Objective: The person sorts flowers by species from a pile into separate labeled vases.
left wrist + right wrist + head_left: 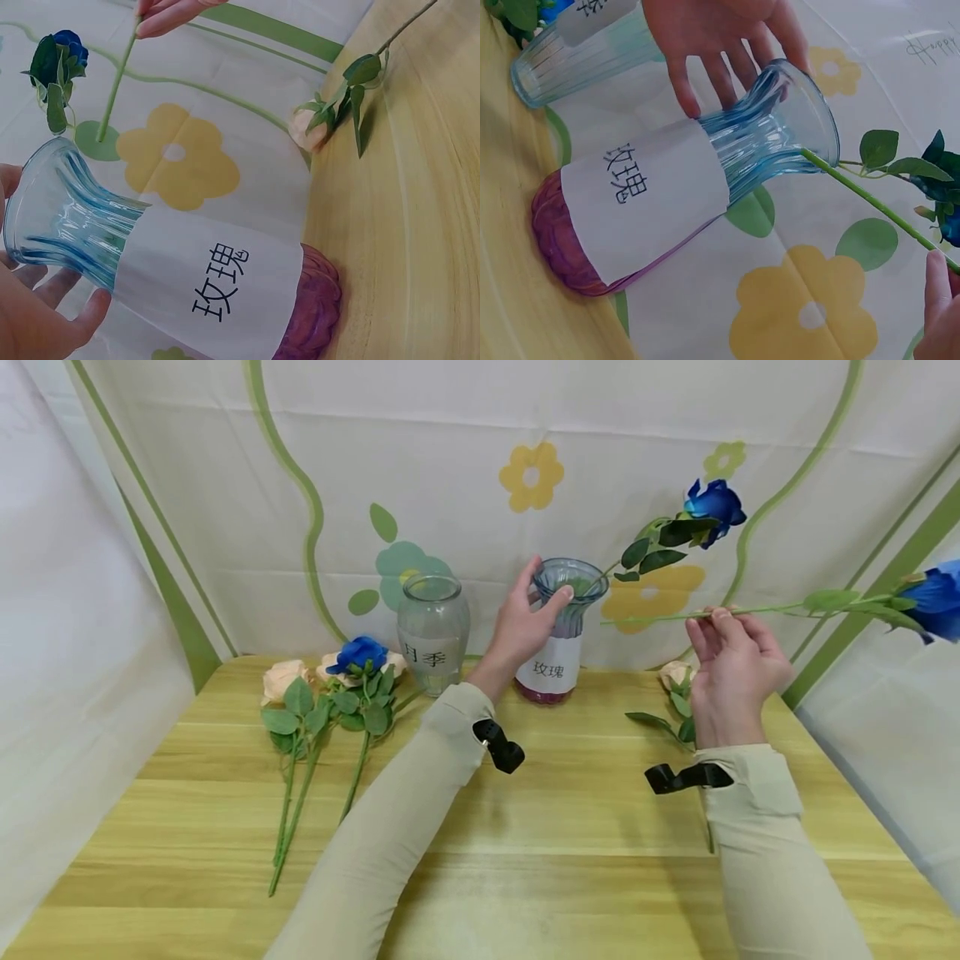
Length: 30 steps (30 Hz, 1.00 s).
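Note:
My left hand (525, 631) grips the flared neck of a blue-and-purple glass vase (567, 620), thumb at the front of the rim and fingers round the back. A white paper label with black characters wraps the vase. One blue rose (712, 510) stands in it, leaning out to the right. To the right of the vase, my right hand (737, 664) pinches the green stem of another blue rose (936, 602). That rose lies nearly level, its bloom outward to the right and its cut stem end (103, 135) near the vase mouth but outside it.
A clear glass vase (432, 631) with a label stands left of the gripped one. Peach roses (285, 681) and a blue rose (362, 653) lie on the wooden table (525, 843) at left. A peach rose (677, 675) lies behind my right wrist. A patterned cloth hangs behind.

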Each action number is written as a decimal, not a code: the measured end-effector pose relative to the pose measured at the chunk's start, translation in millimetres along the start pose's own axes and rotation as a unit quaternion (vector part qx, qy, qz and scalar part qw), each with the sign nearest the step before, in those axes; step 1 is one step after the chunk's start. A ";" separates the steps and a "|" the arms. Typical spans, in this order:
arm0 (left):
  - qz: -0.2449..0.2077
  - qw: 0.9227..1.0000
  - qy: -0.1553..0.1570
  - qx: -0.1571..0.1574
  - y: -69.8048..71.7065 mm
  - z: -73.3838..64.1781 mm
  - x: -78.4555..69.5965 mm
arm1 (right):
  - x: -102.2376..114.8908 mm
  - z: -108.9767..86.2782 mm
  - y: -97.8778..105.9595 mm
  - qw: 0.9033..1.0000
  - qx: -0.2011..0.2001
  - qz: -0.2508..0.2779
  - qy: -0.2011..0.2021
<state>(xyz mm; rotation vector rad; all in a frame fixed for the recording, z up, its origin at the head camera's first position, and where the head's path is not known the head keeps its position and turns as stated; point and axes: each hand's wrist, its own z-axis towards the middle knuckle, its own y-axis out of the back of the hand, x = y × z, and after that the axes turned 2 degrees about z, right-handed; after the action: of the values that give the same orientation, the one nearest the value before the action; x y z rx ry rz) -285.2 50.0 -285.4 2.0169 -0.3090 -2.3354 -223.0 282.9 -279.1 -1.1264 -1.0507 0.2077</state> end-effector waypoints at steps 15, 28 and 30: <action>0.002 1.000 -0.002 0.000 -0.1 0.6 -0.5 | 0.2 1.4 -20.4 0.999 0.001 0.050 -0.001; 0.001 1.000 0.004 0.002 -0.9 1.7 0.1 | -18.7 -1.7 -39.7 0.999 0.012 0.015 0.033; 0.001 1.000 0.003 0.002 -0.7 1.7 0.0 | -22.6 -2.0 -43.6 0.999 0.013 0.007 0.038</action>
<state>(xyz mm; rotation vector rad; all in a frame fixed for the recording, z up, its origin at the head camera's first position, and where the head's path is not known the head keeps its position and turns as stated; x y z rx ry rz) -286.8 50.9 -285.3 2.0237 -0.3148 -2.3303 -248.7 247.4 -256.8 -1.1100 -0.9704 0.1883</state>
